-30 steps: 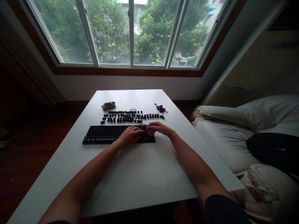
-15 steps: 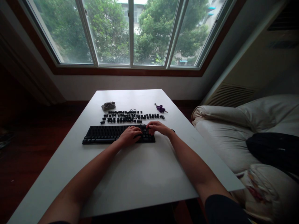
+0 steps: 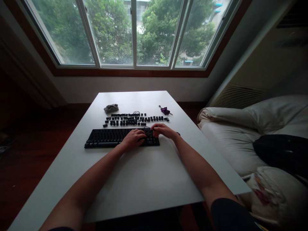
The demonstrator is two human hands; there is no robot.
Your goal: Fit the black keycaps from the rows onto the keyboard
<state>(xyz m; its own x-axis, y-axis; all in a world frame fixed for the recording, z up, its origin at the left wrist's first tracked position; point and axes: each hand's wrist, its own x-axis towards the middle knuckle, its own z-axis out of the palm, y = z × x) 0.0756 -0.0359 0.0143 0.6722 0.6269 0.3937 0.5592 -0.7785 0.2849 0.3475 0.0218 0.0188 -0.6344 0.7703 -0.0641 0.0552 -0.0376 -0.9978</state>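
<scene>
A black keyboard (image 3: 108,136) lies lengthwise across the white table. My left hand (image 3: 132,138) rests on its right half with the fingers stretched out, palm down. Over the number pad end, my right hand (image 3: 162,131) has thumb and fingertips pinched together; whatever they hold is too small and dark to name. Thin dark wire-like lines show beside those fingertips, between the two hands. Behind the keyboard, loose black keycaps (image 3: 130,121) stand in several rows. Part of the number pad is hidden by my fingers.
A crumpled grey cloth (image 3: 111,108) lies at the table's back left. At the back right is a purple item (image 3: 165,110) with a thin stick-like piece. The white table (image 3: 139,179) stands before a window, with a pale sofa (image 3: 223,141) along its right.
Both hands stay almost in place on the keyboard. The thin dark lines between them show more plainly now. The whole view has shifted slightly.
</scene>
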